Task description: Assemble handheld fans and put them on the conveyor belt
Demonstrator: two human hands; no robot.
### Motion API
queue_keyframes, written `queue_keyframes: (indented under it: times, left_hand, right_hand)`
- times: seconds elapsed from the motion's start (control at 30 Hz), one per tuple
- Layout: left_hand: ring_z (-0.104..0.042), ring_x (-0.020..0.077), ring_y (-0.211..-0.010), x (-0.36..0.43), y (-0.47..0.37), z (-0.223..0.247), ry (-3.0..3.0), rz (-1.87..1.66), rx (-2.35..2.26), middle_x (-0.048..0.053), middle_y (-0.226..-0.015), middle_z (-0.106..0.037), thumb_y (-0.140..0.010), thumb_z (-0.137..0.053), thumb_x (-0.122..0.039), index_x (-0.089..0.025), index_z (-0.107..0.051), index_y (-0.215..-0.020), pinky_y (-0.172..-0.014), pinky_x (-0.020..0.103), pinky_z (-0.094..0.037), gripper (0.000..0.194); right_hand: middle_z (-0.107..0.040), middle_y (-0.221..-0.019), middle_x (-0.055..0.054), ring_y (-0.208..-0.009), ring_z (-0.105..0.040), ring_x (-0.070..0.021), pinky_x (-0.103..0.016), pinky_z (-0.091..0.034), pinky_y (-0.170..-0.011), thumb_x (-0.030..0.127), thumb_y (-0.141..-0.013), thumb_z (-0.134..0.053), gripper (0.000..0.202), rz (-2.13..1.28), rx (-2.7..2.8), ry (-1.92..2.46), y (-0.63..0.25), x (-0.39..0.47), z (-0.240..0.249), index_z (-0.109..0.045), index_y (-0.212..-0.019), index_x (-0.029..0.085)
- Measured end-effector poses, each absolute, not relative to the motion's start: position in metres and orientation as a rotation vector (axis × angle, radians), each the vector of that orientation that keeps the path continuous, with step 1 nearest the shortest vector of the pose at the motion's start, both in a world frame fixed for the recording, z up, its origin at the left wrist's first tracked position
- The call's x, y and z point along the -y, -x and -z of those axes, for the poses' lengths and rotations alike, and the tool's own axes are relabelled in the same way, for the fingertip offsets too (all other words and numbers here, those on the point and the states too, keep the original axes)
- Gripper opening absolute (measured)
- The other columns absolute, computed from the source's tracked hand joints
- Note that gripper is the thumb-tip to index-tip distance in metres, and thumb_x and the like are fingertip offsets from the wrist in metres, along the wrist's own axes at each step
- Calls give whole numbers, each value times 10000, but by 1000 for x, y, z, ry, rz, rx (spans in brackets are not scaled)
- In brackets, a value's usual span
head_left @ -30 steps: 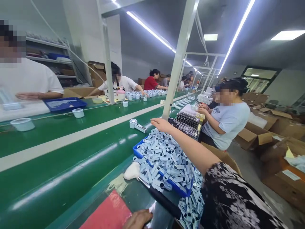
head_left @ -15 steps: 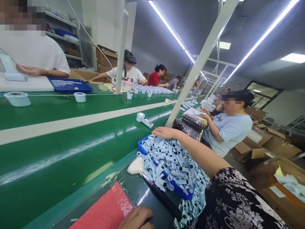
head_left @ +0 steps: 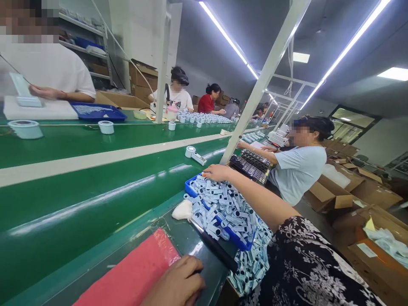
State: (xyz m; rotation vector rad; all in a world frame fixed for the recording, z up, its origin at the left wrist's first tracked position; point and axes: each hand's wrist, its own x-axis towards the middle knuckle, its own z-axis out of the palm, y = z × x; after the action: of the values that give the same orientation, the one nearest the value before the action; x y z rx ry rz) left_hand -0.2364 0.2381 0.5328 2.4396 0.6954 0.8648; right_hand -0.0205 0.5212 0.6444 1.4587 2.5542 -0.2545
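Observation:
My right hand (head_left: 217, 172) lies over the far corner of a blue tray (head_left: 190, 190), fingers stretched out on its rim and the parts there; nothing held shows. Light-blue plastic handle-like parts (head_left: 225, 199) with dark round spots heap up in the tray and spill around it. My left hand (head_left: 181, 278) rests, fingers loosely bent and somewhat apart, beside a red sheet (head_left: 134, 272), with no object visible in it. Between hands and tray lies a black-handled tool (head_left: 216, 248) with a metal shaft, its end at a white cloth wad (head_left: 182, 210).
A green conveyor belt (head_left: 95, 204) runs along the left, carrying a round-headed light-blue device (head_left: 196, 156). A slanted white post (head_left: 251, 102) rises beyond the tray. Dark racks (head_left: 250, 165) stand near a co-worker (head_left: 296, 165). Cardboard boxes (head_left: 334, 191) fill the right side.
The view has shifted slightly, and more of my left hand shows. My right hand stays at the tray's far corner. The co-worker at right now reaches forward over the bench.

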Motion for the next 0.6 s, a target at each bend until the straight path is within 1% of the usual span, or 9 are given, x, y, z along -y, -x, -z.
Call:
queue_keyframes:
  times: [0.1, 0.27, 0.47, 0.6]
  left_hand:
    - [-641, 196, -969, -237, 237, -534, -2431, -853, -713, 37, -1119, -676, -971, -406, -76, -259, -602, -1006, -790, 283, -531, 270]
    - [-638, 193, -954, -236, 238, -535, -2425, -860, -703, 39, -1104, -683, -935, -410, -54, -254, -618, -1001, -806, 274, -536, 296]
    - [-644, 178, -935, -238, 240, -538, -2399, -915, -693, 38, -1110, -689, -927, -424, -56, -249, -648, -991, -800, 244, -542, 302]
    - [-652, 177, -945, -238, 240, -539, -2370, -963, -670, 39, -1100, -694, -950, -452, -91, -251, -661, -988, -795, 235, -547, 266]
  right_hand:
    - [-570, -1462, -112, -1345, -536, -341, -421, -430, -1133, 503, -1074, -440, 488, 235, -2565, -1505, 12, -518, -646, -617, -1437, 230]
    - [-468, -1543, -129, -1373, -508, -298, -394, -393, -1167, 369, -1099, -373, 490, 233, -2631, -1539, 9, -508, -651, -503, -1528, 171]
    - [-521, -1498, -129, -1368, -508, -260, -354, -376, -1178, 262, -1087, -394, 441, 229, -2688, -1598, 9, -500, -664, -554, -1478, 134]
    - [-584, -1447, -111, -1358, -522, -270, -368, -393, -1166, 239, -1083, -390, 417, 199, -2672, -1750, -5, -499, -677, -610, -1428, 159]
